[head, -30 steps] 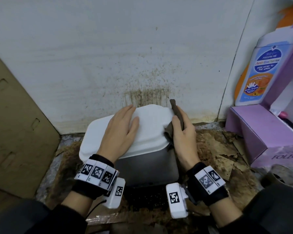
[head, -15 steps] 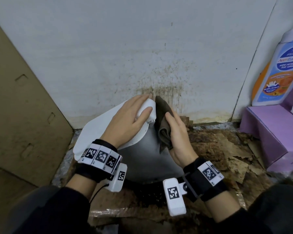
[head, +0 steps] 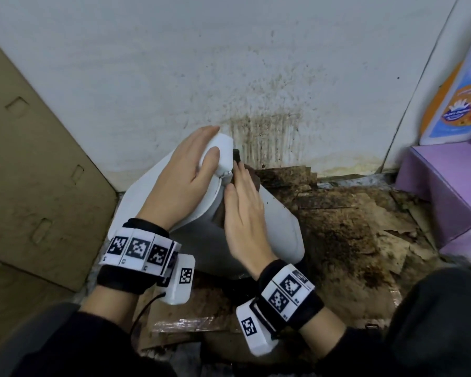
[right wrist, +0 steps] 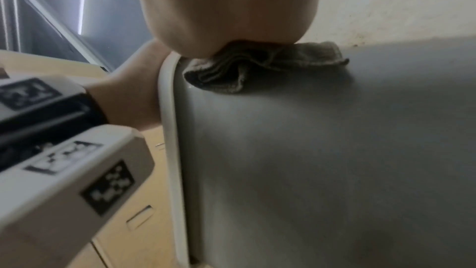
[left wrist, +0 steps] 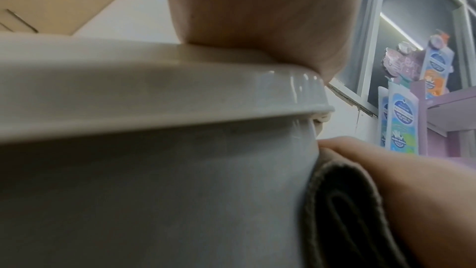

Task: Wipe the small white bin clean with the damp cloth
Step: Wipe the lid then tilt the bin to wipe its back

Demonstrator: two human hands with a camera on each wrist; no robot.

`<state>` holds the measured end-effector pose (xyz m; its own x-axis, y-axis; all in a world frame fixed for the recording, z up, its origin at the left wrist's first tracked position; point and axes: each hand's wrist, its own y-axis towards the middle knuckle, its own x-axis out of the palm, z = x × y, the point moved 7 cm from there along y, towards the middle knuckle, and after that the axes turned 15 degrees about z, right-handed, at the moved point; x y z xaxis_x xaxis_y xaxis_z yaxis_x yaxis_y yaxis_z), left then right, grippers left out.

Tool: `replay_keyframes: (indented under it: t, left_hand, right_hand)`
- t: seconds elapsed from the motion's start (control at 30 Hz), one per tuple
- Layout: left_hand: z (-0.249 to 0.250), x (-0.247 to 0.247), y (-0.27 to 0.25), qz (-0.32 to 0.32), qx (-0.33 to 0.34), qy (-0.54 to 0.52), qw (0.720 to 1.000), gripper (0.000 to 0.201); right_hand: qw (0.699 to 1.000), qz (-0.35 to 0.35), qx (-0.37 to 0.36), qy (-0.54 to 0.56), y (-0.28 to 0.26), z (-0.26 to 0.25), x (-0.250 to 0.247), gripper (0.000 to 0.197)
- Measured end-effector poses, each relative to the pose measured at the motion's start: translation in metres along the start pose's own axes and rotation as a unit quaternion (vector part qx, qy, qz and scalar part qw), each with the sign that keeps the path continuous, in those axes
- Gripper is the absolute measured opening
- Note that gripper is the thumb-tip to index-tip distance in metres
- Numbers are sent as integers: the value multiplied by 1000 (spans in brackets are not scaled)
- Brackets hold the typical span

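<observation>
Left hand [head: 186, 176] lies flat on the white lid [head: 152, 191] of the small white bin [head: 278, 227], fingers straight and spread over the lid's far corner, fingertips close to the wall [head: 229, 63]. From the left wrist view the palm [left wrist: 257, 11] presses down on the lid rim [left wrist: 154, 93].

Right hand [head: 245, 213] lies against the bin's grey side, just under the lid edge, fingers extended, pressing a folded dark cloth [head: 235, 159] flat to the plastic. In the right wrist view the cloth [right wrist: 257, 66] shows bunched beneath the heel of the hand, one corner sticking out over the bin side [right wrist: 309, 160]. In the left wrist view the folded edge of the cloth [left wrist: 342, 211] sits between the bin wall and the hand. The two hands are close together, thumb sides nearly touching at the lid seam.

The bin stands on the floor hard against the wall, tilted toward the left. Brown spatter stains [head: 264, 131] streak the wall directly behind it. The floor [head: 351, 227] to the right of the bin is covered in torn, stained brown cardboard. A tan cardboard panel [head: 33, 172] leans at the left edge. At the right edge stand a purple box [head: 441, 191] and a blue-and-orange bottle [head: 462, 99].
</observation>
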<state>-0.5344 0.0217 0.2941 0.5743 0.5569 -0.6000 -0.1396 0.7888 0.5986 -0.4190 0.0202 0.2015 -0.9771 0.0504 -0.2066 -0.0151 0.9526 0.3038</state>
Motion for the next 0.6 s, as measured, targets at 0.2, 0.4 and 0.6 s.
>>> replay_keyframes:
  t: [0.2,0.4,0.6]
  left_hand:
    - [-1,-1,-1,0,1,0,1000,49]
    - [-2,-1,-1,-4,-6,-5,1000,48]
    - [1,2,0,-1,-2,-7,1000,47]
  right_hand:
    - [998,41,-34,-33,5,27,-4,59]
    - [996,72,31,-48,1,109,-36,59]
    - [985,102,121,-64,-6,158,-61,63]
